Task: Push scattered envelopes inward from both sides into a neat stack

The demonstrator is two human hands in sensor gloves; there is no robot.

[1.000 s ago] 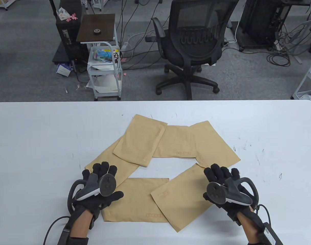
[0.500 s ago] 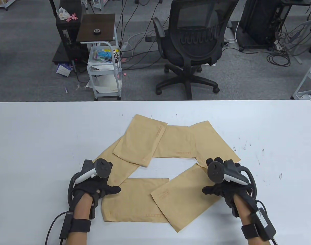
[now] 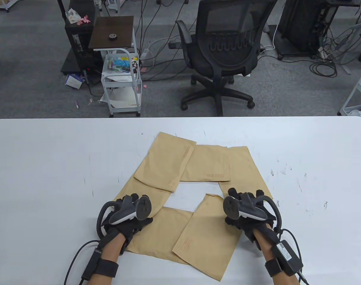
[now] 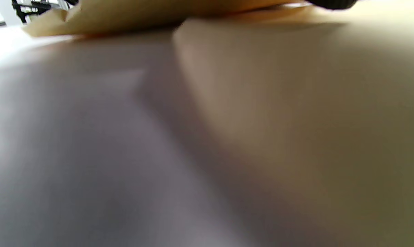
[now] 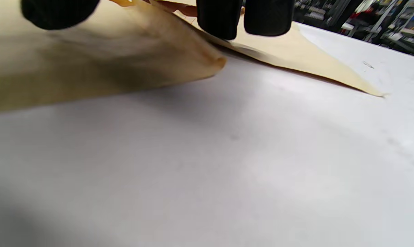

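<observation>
Several tan envelopes lie in a loose ring on the white table [image 3: 49, 166]. One sits at the far left [image 3: 168, 163], one in the far middle [image 3: 207, 163], one at the right [image 3: 251, 175], two at the front [image 3: 162, 234] [image 3: 207, 237]. My left hand [image 3: 130, 213] rests flat on the left envelopes. My right hand [image 3: 245, 207] rests on the right ones. In the right wrist view my fingertips [image 5: 220, 17] press on an envelope [image 5: 90, 68] whose edge curls up. The left wrist view shows a blurred envelope [image 4: 296, 120] close up.
A patch of bare table [image 3: 186, 199] shows in the middle of the ring. Beyond the far table edge stand a black office chair [image 3: 224, 50] and a small white cart [image 3: 121, 74]. Cables trail from both wrists toward the near edge.
Both hands came down on the envelopes and slid inward. The left and right envelopes moved toward the middle, the front ones turned, and the gap in the ring has shrunk.
</observation>
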